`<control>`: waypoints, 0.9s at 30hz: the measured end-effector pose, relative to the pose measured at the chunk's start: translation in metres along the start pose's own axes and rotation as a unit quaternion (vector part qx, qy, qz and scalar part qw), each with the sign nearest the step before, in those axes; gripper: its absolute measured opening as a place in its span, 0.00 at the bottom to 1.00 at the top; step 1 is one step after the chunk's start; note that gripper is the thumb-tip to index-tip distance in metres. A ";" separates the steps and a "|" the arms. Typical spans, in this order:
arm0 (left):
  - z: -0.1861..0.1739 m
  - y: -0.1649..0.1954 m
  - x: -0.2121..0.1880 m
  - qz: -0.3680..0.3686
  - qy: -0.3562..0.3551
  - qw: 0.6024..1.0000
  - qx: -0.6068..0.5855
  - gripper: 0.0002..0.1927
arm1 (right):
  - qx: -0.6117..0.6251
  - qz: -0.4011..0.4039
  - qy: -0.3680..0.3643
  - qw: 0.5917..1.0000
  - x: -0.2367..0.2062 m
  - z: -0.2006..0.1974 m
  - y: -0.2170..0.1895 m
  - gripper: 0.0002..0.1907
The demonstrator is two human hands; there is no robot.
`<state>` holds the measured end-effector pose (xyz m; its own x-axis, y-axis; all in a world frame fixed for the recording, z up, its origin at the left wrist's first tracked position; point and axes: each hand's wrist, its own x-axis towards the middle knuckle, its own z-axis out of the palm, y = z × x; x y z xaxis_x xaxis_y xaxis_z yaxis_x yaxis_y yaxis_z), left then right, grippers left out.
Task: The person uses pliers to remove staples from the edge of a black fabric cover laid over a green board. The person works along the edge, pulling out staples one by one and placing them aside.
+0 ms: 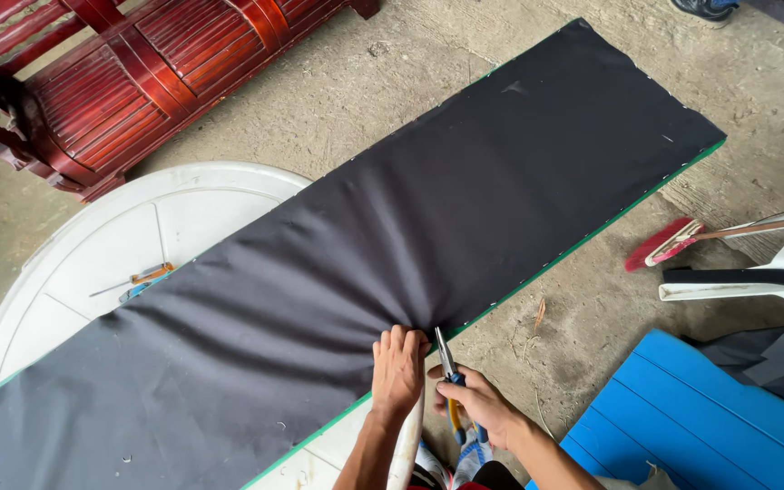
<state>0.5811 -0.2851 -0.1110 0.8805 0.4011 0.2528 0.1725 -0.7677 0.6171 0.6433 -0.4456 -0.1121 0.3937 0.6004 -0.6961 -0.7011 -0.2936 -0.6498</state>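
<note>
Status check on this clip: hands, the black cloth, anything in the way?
Left hand pressed flat on black cloth at panel's near edge. Right hand gripping pliers, tip at that edge. Nothing blocking; screwdriver lies apart on white table.

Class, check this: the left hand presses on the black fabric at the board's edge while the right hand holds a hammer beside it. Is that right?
Not quite. In the head view the right hand holds pliers, not a hammer. The left hand does press on the black fabric at the board's edge.
</note>
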 end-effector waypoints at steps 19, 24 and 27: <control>-0.002 0.023 0.010 -0.042 -0.008 0.999 0.014 0.14 | -0.180 0.048 0.070 0.980 -0.024 -0.063 -0.037 0.23; 0.019 0.040 0.018 -0.102 -0.008 0.994 0.045 0.11 | -0.238 0.053 0.015 0.970 -0.016 -0.075 -0.043 0.23; 0.032 0.042 0.020 -0.163 -0.017 0.984 0.069 0.08 | -0.222 0.088 -0.017 0.971 -0.010 -0.074 -0.052 0.23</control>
<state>0.6203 -0.3253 -0.1032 0.7819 0.6226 0.0316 0.5052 -0.6626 0.5530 0.7199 -0.4918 -0.0936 0.2654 0.5343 -0.8026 -0.4268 -0.6813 -0.5947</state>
